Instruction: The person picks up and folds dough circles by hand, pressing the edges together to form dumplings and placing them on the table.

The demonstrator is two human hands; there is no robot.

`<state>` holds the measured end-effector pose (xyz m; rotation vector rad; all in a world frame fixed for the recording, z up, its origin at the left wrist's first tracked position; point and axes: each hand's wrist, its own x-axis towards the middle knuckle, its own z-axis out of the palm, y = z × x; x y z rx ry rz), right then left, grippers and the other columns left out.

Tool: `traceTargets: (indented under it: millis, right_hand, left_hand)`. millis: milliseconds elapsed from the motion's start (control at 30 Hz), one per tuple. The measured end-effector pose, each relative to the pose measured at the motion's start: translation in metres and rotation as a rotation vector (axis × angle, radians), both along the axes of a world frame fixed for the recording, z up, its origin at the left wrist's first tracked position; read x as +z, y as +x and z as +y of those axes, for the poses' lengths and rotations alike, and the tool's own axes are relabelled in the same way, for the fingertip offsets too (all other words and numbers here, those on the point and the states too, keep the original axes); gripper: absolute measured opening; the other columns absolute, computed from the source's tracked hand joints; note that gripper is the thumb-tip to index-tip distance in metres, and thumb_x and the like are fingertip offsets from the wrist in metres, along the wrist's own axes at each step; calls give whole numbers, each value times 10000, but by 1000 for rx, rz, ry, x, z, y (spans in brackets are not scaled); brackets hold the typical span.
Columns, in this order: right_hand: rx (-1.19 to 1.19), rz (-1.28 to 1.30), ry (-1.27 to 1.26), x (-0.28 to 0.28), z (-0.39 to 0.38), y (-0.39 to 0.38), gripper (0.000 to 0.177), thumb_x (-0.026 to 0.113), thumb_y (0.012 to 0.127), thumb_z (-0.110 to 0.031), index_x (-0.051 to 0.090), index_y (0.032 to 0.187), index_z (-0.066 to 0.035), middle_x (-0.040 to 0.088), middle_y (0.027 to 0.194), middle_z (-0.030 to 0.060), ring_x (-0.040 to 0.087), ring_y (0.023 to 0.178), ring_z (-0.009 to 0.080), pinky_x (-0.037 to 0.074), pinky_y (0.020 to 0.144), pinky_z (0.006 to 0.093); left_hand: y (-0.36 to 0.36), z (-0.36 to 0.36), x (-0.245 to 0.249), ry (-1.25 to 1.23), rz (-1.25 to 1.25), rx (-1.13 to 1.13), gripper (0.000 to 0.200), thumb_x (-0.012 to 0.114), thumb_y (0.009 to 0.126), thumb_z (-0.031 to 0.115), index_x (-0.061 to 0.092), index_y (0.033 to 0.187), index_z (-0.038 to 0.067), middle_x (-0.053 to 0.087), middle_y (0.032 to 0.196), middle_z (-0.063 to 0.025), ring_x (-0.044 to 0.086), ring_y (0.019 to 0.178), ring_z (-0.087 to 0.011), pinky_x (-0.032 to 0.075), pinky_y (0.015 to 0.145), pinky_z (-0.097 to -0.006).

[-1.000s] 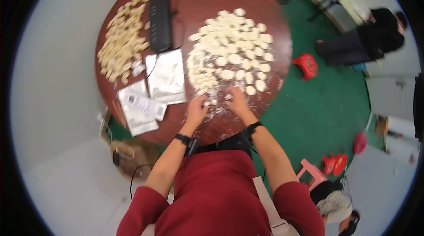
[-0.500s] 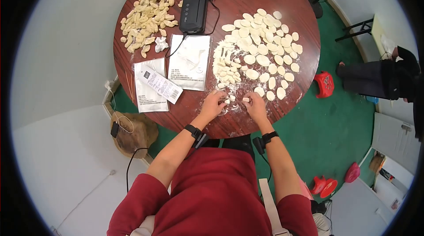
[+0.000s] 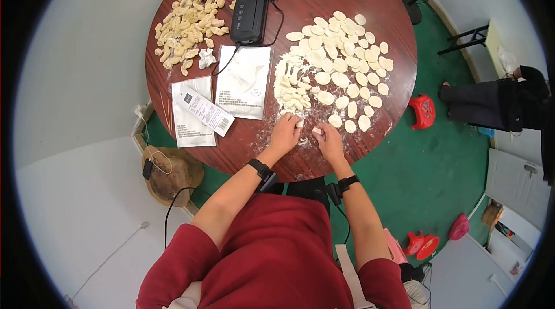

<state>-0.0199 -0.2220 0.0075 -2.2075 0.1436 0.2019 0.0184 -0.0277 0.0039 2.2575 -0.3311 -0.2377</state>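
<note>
My left hand [image 3: 286, 133] is closed, its fingers curled around a small piece of dough [image 3: 299, 124] at the near side of the table. Just to the right, my right hand [image 3: 330, 141] pinches another small dough piece [image 3: 317, 131] between thumb and fingers. Beyond my left hand lies a pile of small cut dough pieces [image 3: 293, 96] in loose flour. Many flat oval dough wrappers [image 3: 341, 80] spread out past my right hand, some overlapping. Flour dusts the wood between the hands.
The round table [image 3: 243, 156] also bears shaped dough pieces [image 3: 191, 28], a black vacuum sealer [image 3: 251, 5] with its cord, and silver packets [image 3: 244, 86]. A red stool [image 3: 422, 111] stands right of the table. Farther right is another person [image 3: 485, 104] in dark clothes.
My left hand has shifted slightly right and its fingers have closed around a dough piece that lay by them. The right hand keeps its pinch. The whole view has shifted slightly.
</note>
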Motion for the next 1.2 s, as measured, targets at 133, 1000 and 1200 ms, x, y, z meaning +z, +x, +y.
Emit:
traceTargets:
  millis: [133, 1000, 1200]
  right_hand:
    - [-4, 18, -30, -1, 1, 3, 234, 761, 845, -124, 646, 1028, -36, 638, 929, 160, 634, 821, 340, 509, 733, 425]
    - [141, 153, -87, 18, -2, -7, 206, 709, 896, -191, 640, 1045, -66, 665, 861, 162, 664, 821, 377, 528, 720, 454]
    - [-77, -220, -124, 7, -4, 1, 176, 654, 949, -176, 652, 1057, -37, 644, 870, 170, 633, 811, 375, 509, 731, 449]
  left_hand:
    - [14, 6, 13, 45, -97, 47, 270, 736, 848, 134, 637, 1078, 32, 578, 1037, -166, 600, 1005, -378, 515, 820, -469]
    - [-23, 51, 5, 92, 34, -110, 221, 739, 845, 109, 646, 1043, 76, 599, 1015, -124, 616, 953, -361, 514, 796, -449]
    - [-15, 52, 22, 44, -82, -100, 267, 746, 867, 167, 652, 1095, 65, 596, 1053, -130, 580, 1036, -360, 499, 861, -468]
